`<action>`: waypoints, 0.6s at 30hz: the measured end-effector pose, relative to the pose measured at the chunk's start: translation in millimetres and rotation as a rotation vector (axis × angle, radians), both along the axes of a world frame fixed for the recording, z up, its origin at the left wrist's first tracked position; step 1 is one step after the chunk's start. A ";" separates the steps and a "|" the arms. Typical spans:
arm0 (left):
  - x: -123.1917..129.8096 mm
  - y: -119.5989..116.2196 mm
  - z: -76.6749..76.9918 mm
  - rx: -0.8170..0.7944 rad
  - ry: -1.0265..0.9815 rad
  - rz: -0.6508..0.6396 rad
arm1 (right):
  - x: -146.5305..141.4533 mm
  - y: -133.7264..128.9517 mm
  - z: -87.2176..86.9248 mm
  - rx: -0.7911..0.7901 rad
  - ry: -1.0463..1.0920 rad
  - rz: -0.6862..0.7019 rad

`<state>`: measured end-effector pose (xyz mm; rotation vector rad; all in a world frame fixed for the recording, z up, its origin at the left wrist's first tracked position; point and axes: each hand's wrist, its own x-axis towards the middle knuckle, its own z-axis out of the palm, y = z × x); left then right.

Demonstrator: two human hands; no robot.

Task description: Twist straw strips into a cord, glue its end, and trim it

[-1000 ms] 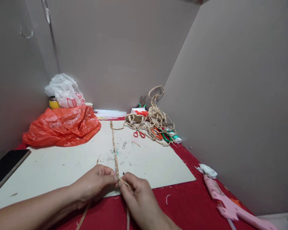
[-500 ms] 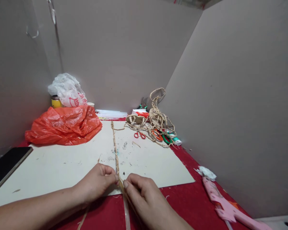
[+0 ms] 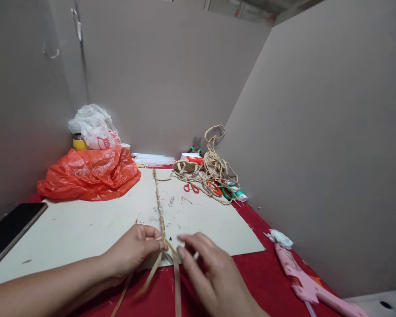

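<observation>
head view showed the left hand (image 3: 135, 247) pinching one braid (image 3: 160, 213) by three loose strands (image 3: 177, 284), the right hand (image 3: 213, 266) spread beside them, one yellow jar (image 3: 79, 142) beyond the left.

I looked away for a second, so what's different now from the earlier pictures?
The right hand has opened its fingers and moved slightly right, seemingly letting go of the strands, which now spread apart below the braid. The left hand still pinches the braid's lower end. The red bag and glue gun stayed put.
</observation>
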<state>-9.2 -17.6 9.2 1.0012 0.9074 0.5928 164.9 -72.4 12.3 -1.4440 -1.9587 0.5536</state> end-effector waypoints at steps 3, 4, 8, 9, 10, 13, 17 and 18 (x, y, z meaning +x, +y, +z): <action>-3.3 2.4 0.4 -0.001 -0.018 -0.044 | -3.2 16.5 5.2 -0.263 0.345 0.008; -4.0 3.0 0.2 0.000 -0.029 -0.057 | -5.5 22.2 4.1 -0.410 0.427 0.075; -4.5 4.9 -3.9 0.049 -0.030 -0.104 | -10.1 38.1 -6.4 -0.702 0.510 0.243; -4.6 5.5 -5.5 0.073 -0.014 -0.117 | -9.9 39.8 -8.7 -0.706 0.503 0.239; -4.8 6.1 -7.1 0.104 0.020 -0.132 | -9.5 40.8 -10.7 -0.707 0.496 0.230; -6.7 7.5 -9.1 0.250 0.204 -0.167 | -10.2 41.0 -15.5 -0.740 0.466 0.201; -9.9 4.8 -4.5 0.388 0.264 -0.231 | -19.8 36.1 -24.6 -0.709 0.562 0.041; -10.0 2.7 -3.5 0.361 0.250 -0.251 | -23.1 34.0 -26.9 -0.704 0.613 -0.012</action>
